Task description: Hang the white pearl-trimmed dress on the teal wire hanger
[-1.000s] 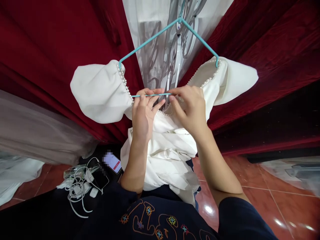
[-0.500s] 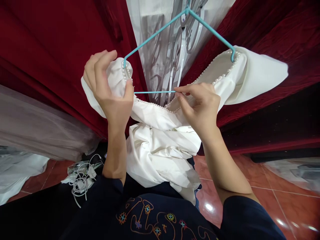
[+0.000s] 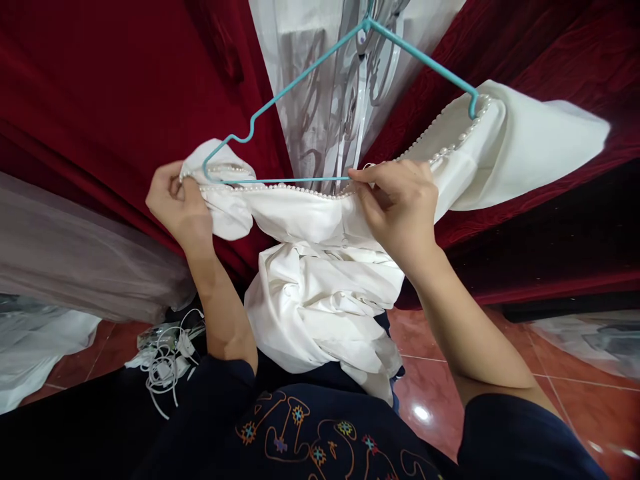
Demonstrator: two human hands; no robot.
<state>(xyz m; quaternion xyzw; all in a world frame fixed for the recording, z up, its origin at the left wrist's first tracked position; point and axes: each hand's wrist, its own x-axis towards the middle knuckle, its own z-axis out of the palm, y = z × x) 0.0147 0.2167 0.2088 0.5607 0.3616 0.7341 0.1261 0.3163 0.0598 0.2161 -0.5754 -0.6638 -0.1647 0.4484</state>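
Note:
A white dress (image 3: 320,287) with a pearl-trimmed neckline hangs on a turquoise wire hanger (image 3: 300,77) in front of me. My left hand (image 3: 177,207) is closed on the dress's left sleeve, which sits below the hanger's left end. My right hand (image 3: 397,200) pinches the pearl neckline together with the hanger's bottom bar near the middle. The right sleeve (image 3: 530,147) is still over the hanger's right end. The rest of the dress bunches down towards my lap.
Dark red curtains (image 3: 100,87) hang on both sides, with a sheer white curtain (image 3: 320,80) between them. Grey fabric (image 3: 75,267) lies at the left. A tangle of white cables and chargers (image 3: 163,363) sits on the red tiled floor (image 3: 525,353).
My left hand left the middle of the bar, took the left sleeve and pulled it down off the hanger's left end. The hanger tilted, right end higher. My right hand kept its pinch.

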